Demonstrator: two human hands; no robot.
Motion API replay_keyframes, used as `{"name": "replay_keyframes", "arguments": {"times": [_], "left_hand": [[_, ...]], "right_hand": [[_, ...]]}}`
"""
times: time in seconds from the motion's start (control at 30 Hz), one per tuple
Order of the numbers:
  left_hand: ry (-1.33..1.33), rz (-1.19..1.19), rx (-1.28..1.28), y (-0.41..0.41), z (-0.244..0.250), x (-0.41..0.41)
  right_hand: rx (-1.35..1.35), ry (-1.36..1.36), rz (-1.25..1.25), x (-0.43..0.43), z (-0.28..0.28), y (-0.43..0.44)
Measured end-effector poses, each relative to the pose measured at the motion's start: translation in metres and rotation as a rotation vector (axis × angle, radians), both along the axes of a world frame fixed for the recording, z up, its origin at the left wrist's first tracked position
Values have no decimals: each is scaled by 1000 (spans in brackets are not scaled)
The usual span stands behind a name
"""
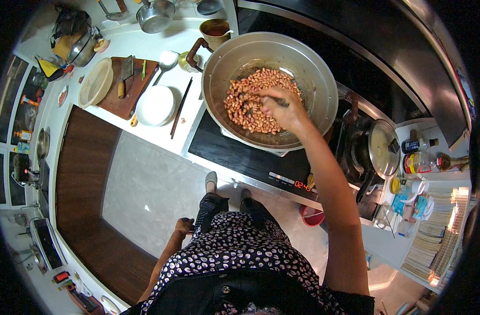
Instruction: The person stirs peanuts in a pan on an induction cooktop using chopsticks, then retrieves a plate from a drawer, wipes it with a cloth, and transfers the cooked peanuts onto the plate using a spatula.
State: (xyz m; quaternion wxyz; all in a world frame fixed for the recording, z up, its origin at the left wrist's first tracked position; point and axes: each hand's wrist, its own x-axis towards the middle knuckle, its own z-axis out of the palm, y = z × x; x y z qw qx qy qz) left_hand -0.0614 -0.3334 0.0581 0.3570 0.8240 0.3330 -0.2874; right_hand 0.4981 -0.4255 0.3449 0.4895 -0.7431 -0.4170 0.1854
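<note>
My right hand (281,106) is over the peanuts (255,118) in a large metal wok (220,65) on the stove; it is blurred, with a finger extended, and whether it pinches any peanuts cannot be told. The wok's handle (192,53) points left. My left hand (185,225) hangs low beside the patterned garment, away from the counter, its fingers curled; a dark shape lies at them, and what it is cannot be made out. Left of the stove are a white bowl (155,105) and a pair of dark chopsticks (181,109).
A cleaver (127,70) lies on a wooden cutting board (135,88), beside a woven basket (96,83). A metal spatula (167,62) rests near the wok. To the right stands a pan with a glass lid (384,147), with bottles (415,145) beyond. A red bucket (312,216) is below the counter.
</note>
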Motion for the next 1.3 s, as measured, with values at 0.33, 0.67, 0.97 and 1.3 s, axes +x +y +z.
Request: {"name": "replay_keyframes", "arguments": {"times": [0.33,0.67,0.97,1.3], "left_hand": [[99,889,-338,-15,44,19],[-31,974,-451,2,17,17],[62,1075,-413,-10,37,23],[-89,1189,-659,4,14,0]], "right_hand": [[137,-229,28,22,9,-79],[-16,-354,-199,39,14,-41],[-242,-343,191,-44,49,-34],[-45,-247,-278,69,-9,-10]]}}
